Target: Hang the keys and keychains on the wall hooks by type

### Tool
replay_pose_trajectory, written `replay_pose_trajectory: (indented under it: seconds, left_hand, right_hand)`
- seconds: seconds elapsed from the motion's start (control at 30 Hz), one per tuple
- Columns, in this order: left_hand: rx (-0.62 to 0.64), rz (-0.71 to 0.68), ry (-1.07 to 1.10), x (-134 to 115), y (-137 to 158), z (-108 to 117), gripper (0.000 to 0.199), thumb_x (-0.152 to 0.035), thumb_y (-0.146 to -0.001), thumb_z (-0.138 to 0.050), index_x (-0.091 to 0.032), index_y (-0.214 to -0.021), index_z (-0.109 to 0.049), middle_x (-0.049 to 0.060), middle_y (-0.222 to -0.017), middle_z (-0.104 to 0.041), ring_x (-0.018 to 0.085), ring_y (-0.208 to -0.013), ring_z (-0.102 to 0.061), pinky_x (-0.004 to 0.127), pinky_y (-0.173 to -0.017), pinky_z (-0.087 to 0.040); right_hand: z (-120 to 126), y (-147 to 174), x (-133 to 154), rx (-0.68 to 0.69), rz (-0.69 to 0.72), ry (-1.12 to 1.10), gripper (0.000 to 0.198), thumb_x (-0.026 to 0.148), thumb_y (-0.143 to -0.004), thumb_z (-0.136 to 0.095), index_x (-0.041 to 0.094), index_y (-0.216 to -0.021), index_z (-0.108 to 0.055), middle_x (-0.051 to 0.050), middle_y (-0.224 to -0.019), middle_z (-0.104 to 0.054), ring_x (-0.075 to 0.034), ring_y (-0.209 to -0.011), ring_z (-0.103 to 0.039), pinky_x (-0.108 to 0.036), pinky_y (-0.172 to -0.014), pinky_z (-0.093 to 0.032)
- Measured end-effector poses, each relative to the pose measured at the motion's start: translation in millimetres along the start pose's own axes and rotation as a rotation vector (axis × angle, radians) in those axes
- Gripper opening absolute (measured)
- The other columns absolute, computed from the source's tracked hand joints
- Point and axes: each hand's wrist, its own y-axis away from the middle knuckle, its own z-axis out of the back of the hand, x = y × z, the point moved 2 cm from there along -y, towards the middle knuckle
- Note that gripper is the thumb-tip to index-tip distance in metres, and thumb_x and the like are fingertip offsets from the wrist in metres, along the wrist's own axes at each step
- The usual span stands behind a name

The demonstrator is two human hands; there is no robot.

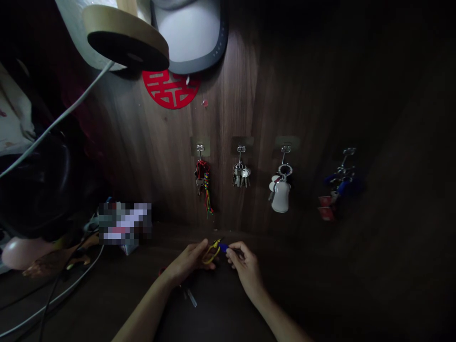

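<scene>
Over the dark surface, my left hand [192,259] is closed on a yellow cord loop [211,255], held between thumb and fingers. My right hand [245,261] pinches a small blue piece [223,247] close beside the cord; it may be a key's plastic head, but the dim light hides its full shape. The two hands are a short way apart, with the cord and the blue piece meeting between them. Beneath my left wrist lie some keys [191,297], partly covered, and a bit of red cord [161,271] shows there too.
Four hooks on the wood panel carry a red-corded key bunch [200,183], plain keys [242,175], keys with a white fob [280,197] and a blue bunch with red tags [326,213]. Left are cables [81,280] and a black bag [39,185]; above hangs a cap [188,33].
</scene>
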Motion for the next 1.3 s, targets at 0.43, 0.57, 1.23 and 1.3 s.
replay_pose_trajectory:
  seconds: [0.43,0.57,1.23,1.3]
  left_hand:
    - [-0.221,-0.084,-0.059,-14,8,11,0.028,-0.042,-0.071,-0.068,-0.014,-0.071,-0.065,-0.002,-0.064,-0.062,0.010,-0.060,-0.054,0.019,-0.058,-0.038]
    - [-0.186,-0.149,0.150,-16,9,7,0.029,-0.043,-0.073,-0.067,-0.014,-0.075,-0.069,0.003,-0.073,-0.067,0.014,-0.069,-0.058,0.021,-0.065,-0.042]
    - [-0.068,-0.240,0.275,-9,5,-3,0.042,-0.023,-0.067,-0.076,-0.024,-0.107,-0.066,0.004,-0.102,-0.069,0.018,-0.092,-0.063,0.031,-0.085,-0.046]
    - [-0.081,-0.242,0.195,-9,5,-6,0.043,-0.024,-0.066,-0.076,-0.023,-0.108,-0.066,0.004,-0.096,-0.070,0.018,-0.088,-0.063,0.030,-0.082,-0.046]
  right_hand:
    - [3,-2,1,0.011,-0.061,-0.031,0.040,0.057,-0.070,-0.061,0.018,-0.076,-0.057,-0.002,-0.063,-0.062,-0.015,-0.057,-0.056,-0.022,-0.049,-0.040]
    - [-1,1,5,0.108,0.019,0.130,0.032,0.050,-0.073,-0.059,0.018,-0.070,-0.057,0.001,-0.062,-0.056,-0.013,-0.057,-0.050,-0.022,-0.053,-0.037]
    - [-3,6,13,0.162,0.088,0.144,0.022,0.039,-0.080,-0.054,0.018,-0.082,-0.058,-0.001,-0.076,-0.062,-0.015,-0.067,-0.055,-0.022,-0.058,-0.040]
    - [-1,7,17,0.131,0.104,0.109,0.023,0.041,-0.081,-0.053,0.019,-0.085,-0.058,-0.003,-0.082,-0.063,-0.018,-0.076,-0.058,-0.024,-0.063,-0.042]
